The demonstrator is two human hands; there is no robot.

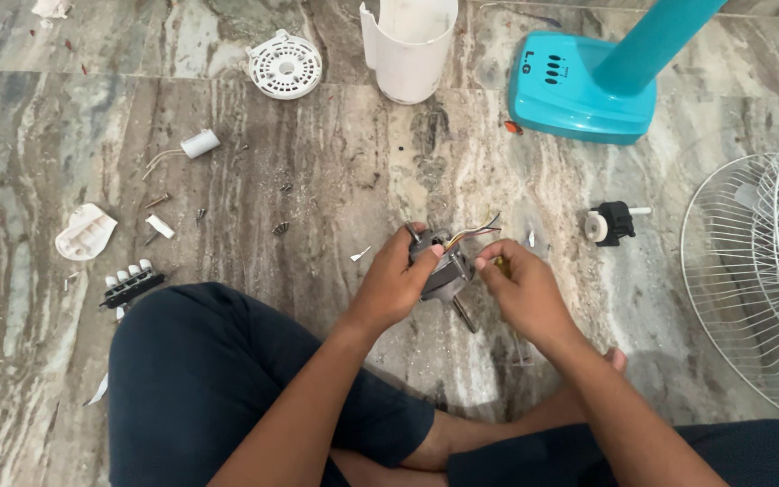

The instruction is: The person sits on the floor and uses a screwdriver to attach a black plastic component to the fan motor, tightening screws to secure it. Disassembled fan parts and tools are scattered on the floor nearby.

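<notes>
Nearest the camera, the person sits cross-legged on the veined grey-brown marble floor [335, 171], dark trousers filling the bottom of the view, and both forearms rise toward twelve o'clock to meet over a small grey metal fan motor with a protruding steel shaft [446, 275] held just above the floor at centre. The left hand [394, 284] wraps the motor's left side, thumb laid over the top, fingers curled underneath: a firm grasp. The right hand [520, 289] comes in from three o'clock, fingertips pinched on something small with a yellow tip at the motor's edge; what it is cannot be told, as the fingers hide it. The likely trouble is the bundle of thin coloured wires [475, 230] fanning out at one o'clock of the motor: a tug or twist by the right hand could snap a lead or pull it from the winding. The motor could also slip, since only the left hand bears it. At ten o'clock small dark screws [279, 227] lie loose on the floor and could roll or get knocked away by a knee. Farther out sit a black switch block with white push-buttons [132, 284] at nine, a white cylindrical capacitor [198, 143] at ten, a white round vented plastic cover [285, 64] at eleven, a white plastic housing [410, 45] at twelve, a turquoise fan base [579, 86] at one, and a white wire fan guard [759, 280] at three.
</notes>
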